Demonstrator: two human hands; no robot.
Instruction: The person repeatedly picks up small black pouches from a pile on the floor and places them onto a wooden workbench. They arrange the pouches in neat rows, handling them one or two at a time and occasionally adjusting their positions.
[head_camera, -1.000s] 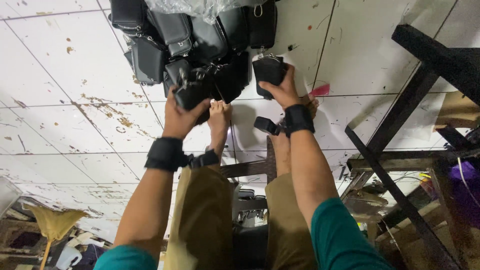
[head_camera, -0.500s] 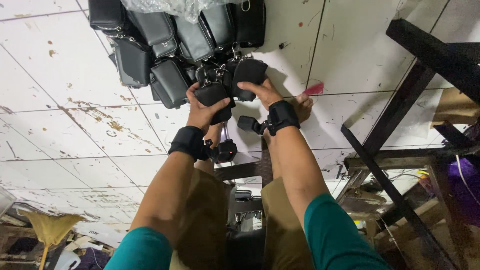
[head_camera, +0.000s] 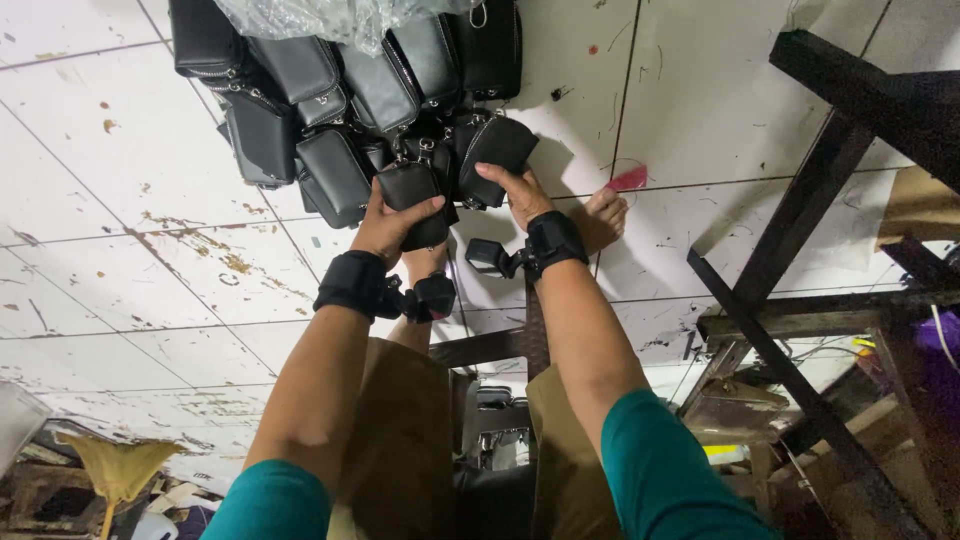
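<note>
My left hand (head_camera: 385, 225) now forward at pile of black pouches (head_camera: 330, 110), up from spot nearer my knees a second ago; view pushed in closer too. Left fingers clamped round small black zip pouch (head_camera: 415, 200), long axis running away from me, zip pull toward pile. My right hand (head_camera: 520, 195) pinching edge of second black pouch (head_camera: 495, 150), tilted, upper end leaning right. Both pouches at near edge of pile, on white tiled floor (head_camera: 120, 200). Looks like picking or sorting under way. Black metal frame (head_camera: 820, 200) off right.

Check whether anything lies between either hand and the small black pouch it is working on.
Nothing visible does. The left hand already grips one small black pouch, and the right hand touches another black pouch at the pile.
</note>
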